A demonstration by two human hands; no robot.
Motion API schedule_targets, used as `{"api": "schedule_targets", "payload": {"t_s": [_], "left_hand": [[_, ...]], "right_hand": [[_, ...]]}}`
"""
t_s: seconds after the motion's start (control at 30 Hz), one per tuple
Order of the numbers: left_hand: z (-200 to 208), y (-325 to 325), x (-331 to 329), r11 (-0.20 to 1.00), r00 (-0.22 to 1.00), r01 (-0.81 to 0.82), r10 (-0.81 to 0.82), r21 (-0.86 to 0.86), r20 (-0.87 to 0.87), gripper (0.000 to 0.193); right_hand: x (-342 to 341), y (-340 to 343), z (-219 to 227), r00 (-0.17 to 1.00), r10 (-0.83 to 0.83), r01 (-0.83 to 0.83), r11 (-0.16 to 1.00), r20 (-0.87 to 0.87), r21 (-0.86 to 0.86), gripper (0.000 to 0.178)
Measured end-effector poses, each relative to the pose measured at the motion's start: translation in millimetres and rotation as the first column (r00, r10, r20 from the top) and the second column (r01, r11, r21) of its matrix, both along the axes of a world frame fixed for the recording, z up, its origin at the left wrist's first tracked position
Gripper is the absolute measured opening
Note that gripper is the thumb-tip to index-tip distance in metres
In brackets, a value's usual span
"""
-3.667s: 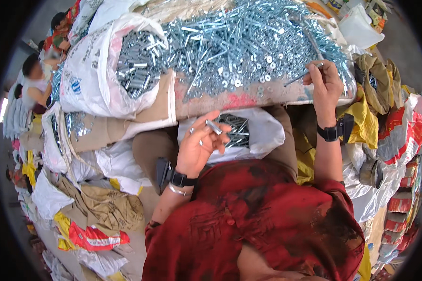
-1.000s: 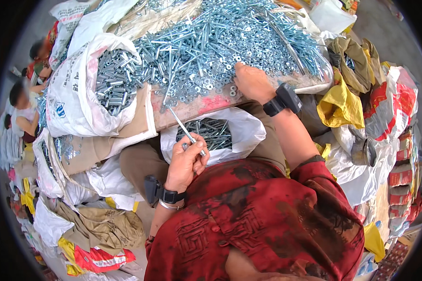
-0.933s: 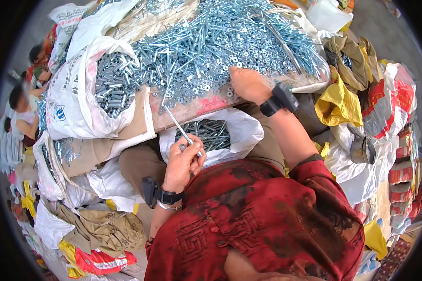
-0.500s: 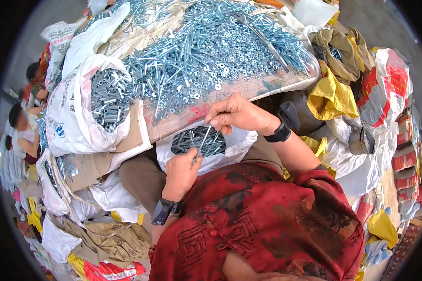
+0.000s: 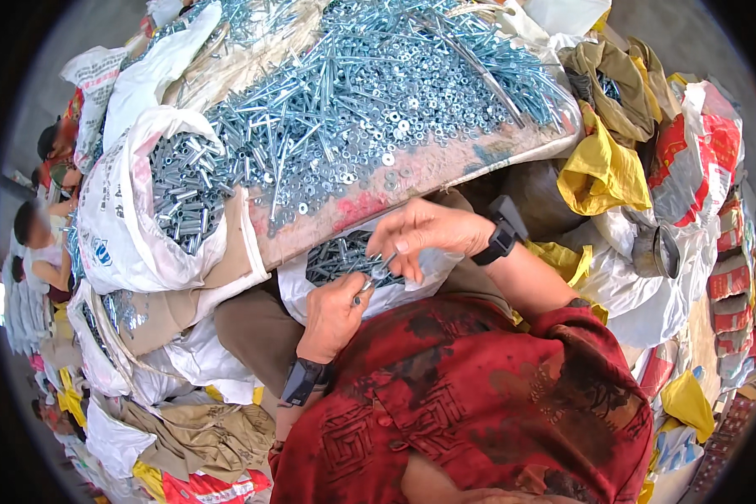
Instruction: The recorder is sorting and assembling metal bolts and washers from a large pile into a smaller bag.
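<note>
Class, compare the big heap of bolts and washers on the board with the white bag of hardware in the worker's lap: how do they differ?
The heap lies spread open on a flat board and mixes long bolts with round washers. The white bag is smaller, gathered around a darker clump, and sits right under both hands. Both hold silvery metal fasteners.

— What are we looking at under all this hardware?
— We're seeing a worn pink board (image 5: 445,172) lying tilted, carrying a heap of bolts and washers (image 5: 370,109), resting on stuffed sacks (image 5: 126,244).
</note>
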State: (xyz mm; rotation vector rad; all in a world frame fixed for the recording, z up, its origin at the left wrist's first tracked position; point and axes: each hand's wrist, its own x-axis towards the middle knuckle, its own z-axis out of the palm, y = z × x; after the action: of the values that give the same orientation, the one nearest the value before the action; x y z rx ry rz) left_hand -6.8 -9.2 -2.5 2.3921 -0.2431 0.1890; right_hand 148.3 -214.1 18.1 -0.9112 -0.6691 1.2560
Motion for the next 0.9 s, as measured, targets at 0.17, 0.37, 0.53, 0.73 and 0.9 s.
{"api": "schedule_targets", "payload": {"t_s": [0.17,0.37,0.53,0.73,0.9], "left_hand": [[-2.2,2.9,3.4,0.828,0.956,-0.176,0.014,-0.533,-0.294,0.01],[-7.6,9.3,9.3,0.65,0.892,-0.32,-0.037,-0.689,-0.45,0.01],[-2.4,14.3,-2.5,0.653,0.865,-0.354,-0.043,-0.669,-0.5,0.012],[2.5,10.7,4.6,0.659,0.898,-0.265,-0.098,-0.704,-0.43,0.016],[2.3,10.5,-6.4,0.593,0.896,-0.277,-0.126,-0.756,-0.426,0.013]], "right_hand": [[80.7,-9.1,-6.2,0.049,-0.408,0.849,0.497,0.912,0.177,0.028],[113.8,-8.8,-23.4,-0.279,0.224,0.901,0.399,0.934,0.173,0.02],[117.7,0.2,-27.4,-0.253,0.142,0.901,0.396,0.957,0.179,0.013],[123.8,-19.1,-25.3,-0.307,0.198,0.874,0.445,0.931,0.194,0.018],[129.6,-19.6,-28.2,-0.291,0.229,0.83,0.543,0.929,0.126,0.018]]}}
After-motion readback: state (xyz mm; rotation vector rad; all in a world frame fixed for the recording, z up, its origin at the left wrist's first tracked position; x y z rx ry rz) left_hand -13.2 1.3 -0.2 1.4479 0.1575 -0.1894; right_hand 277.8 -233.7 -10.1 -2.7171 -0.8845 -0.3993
